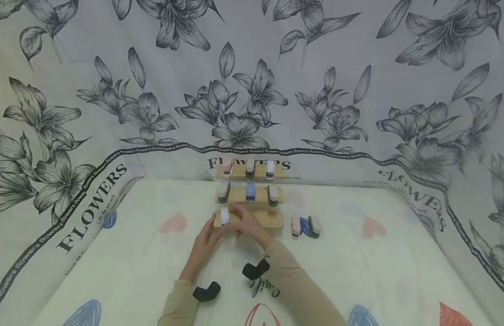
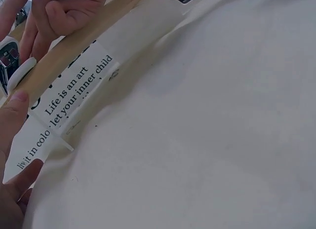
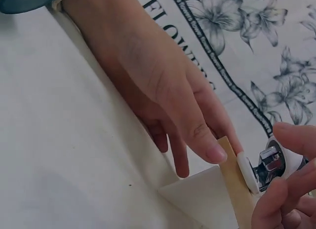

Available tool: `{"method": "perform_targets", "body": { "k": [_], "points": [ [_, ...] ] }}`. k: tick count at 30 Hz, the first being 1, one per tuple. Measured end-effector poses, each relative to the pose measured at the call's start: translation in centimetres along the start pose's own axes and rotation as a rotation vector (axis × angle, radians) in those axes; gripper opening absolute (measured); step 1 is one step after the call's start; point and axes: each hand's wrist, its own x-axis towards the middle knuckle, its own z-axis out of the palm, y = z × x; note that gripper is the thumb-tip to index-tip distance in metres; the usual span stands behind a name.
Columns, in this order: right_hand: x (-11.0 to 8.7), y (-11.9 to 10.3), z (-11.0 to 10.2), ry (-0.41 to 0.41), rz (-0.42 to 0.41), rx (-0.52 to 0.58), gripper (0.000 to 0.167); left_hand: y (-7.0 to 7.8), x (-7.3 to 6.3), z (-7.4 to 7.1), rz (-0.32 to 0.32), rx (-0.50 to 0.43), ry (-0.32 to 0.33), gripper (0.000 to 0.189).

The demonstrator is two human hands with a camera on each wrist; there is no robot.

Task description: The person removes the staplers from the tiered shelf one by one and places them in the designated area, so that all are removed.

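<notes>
A small white stapler (image 1: 225,216) stands at the left end of the lowest wooden step (image 1: 270,220); its metal front shows in the right wrist view. My right hand (image 1: 248,222) pinches this stapler (image 3: 270,162) between thumb and finger. At the step's left end is my left hand (image 1: 208,237), its thumb touching the front edge of the wood (image 3: 230,182). One finger of that hand reaches behind, close to the stapler's white base, and the others hang loosely below. In the left wrist view, my right hand (image 2: 66,14) bends over the wooden step (image 2: 64,50).
Higher steps carry more small staplers, including a blue one (image 1: 250,192) in the middle row and a pink one (image 1: 227,166) in the top row. Right of the lowest step, a pink stapler (image 1: 295,226) and a grey one (image 1: 314,225) stand on the cloth.
</notes>
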Motion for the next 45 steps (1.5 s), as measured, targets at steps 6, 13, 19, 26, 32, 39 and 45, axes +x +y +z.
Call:
{"method": "perform_targets", "body": {
  "k": [6, 13, 19, 26, 32, 39, 45],
  "points": [
    [-0.3, -0.6, 0.0, -0.014, -0.004, 0.009, 0.073, 1.8, -0.5, 0.1, 0.017, -0.059, 0.0, 0.059],
    [0.2, -0.4, 0.7, 0.049, 0.019, 0.008, 0.07, 0.1, 0.0, 0.4, 0.019, -0.02, -0.002, 0.072],
    [-1.1, 0.9, 0.7, 0.11, -0.058, 0.044, 0.065, -0.1, -0.4, -0.2, -0.02, 0.01, -0.005, 0.081],
    [-7.2, -0.3, -4.4, 0.14, -0.129, -0.033, 0.058, -0.8, -0.2, 0.2, -0.029, -0.017, -0.018, 0.084],
    [-9.0, 2.2, -10.5, 0.319, -0.17, -0.03, 0.059, -0.4, 0.3, 0.3, -0.02, 0.006, -0.019, 0.083],
    [-9.3, 4.0, -14.5, 0.364, -0.098, -0.077, 0.059, -0.2, 0.3, 0.0, -0.027, 0.035, -0.007, 0.083],
    [-10.6, 5.1, -18.1, 0.348, -0.022, -0.082, 0.062, -0.4, 0.4, 0.6, -0.023, 0.004, -0.018, 0.083]
  ]
}}
